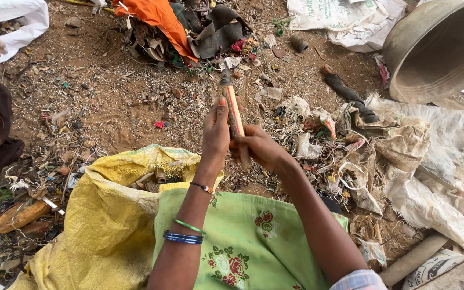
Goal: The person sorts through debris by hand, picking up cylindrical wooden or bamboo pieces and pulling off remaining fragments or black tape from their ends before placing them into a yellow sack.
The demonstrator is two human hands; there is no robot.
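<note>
at the middle of the frame both hands grip a dirty stick (234, 110), the left hand (216, 131) along its upper part, the right hand (259, 147) at its base, above the yellow sack (108, 215), scraps still strewn over the ground (108, 102).

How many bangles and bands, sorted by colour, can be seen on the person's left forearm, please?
Blue bangles: 1 stacked cluster; how many rings it holds is too fine to tell
Green bangle: 1
Dark thread band with an orange bead: 1
Total: 3 groups, all on the forearm of the left hand, which grips a dirty stick-like piece together with the right hand.
</note>
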